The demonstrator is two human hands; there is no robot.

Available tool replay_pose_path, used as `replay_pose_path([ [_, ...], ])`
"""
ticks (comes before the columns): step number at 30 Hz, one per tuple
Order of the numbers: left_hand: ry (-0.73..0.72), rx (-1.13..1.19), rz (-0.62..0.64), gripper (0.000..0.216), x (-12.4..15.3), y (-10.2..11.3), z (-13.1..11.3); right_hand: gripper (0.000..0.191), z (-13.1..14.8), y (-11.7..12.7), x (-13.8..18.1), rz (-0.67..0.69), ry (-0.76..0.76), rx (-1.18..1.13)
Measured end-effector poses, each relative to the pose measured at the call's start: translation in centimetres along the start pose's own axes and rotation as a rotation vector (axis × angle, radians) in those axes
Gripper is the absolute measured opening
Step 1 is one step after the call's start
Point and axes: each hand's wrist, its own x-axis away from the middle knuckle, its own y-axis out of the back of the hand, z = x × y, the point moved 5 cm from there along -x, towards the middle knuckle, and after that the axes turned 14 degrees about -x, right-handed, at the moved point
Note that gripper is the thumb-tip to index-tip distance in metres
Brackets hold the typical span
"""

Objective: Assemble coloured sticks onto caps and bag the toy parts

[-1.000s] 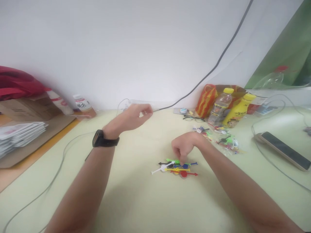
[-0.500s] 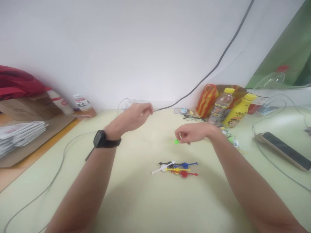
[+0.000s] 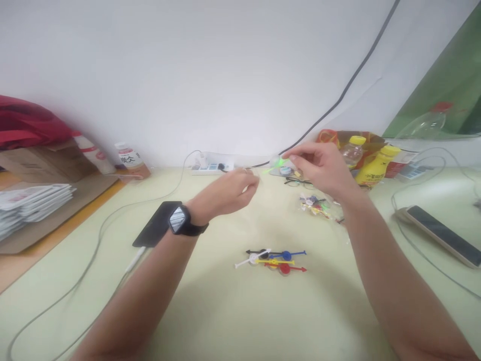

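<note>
My right hand (image 3: 319, 165) is raised above the table and pinches a small green plastic piece (image 3: 277, 163) between thumb and fingers. My left hand (image 3: 233, 193), with a black watch on the wrist, hovers just left of it, fingers curled together as in a pinch; what it holds is too small to make out. Below both hands a pile of small coloured plastic sticks with round hubs (image 3: 272, 259) lies on the pale table (image 3: 225, 311): black, white, blue, yellow and red.
Small clear bags of coloured pieces (image 3: 317, 205) lie behind the pile. Bottles (image 3: 372, 165) and glasses (image 3: 296, 181) stand at the back right, a phone (image 3: 441, 233) with cable at right. A dark phone (image 3: 157, 229), a power strip (image 3: 210, 167), a bottle (image 3: 130, 160) and stacked papers (image 3: 33, 200) are at left.
My right hand took the green piece from the pile and lifted it up and back. My left hand moved right and down toward it, uncovering the dark phone.
</note>
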Motion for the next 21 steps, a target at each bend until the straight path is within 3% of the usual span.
replay_pose_path([
  [5, -0.029, -0.045, 0.019, 0.024, -0.2, -0.8, -1.6, 0.022, 1.2, -1.0, 0.1, 0.001, 0.050, -0.020],
  [12, -0.044, -0.073, 0.061, 0.022, -0.1, -0.9, -1.8, 0.020, 1.1, -1.0, 0.2, -0.001, 0.048, 0.075],
  [21, -0.038, -0.047, 0.018, 0.020, -0.2, 0.0, -1.8, 0.020, 0.5, -1.5, 0.3, 0.120, -0.004, 0.066],
])
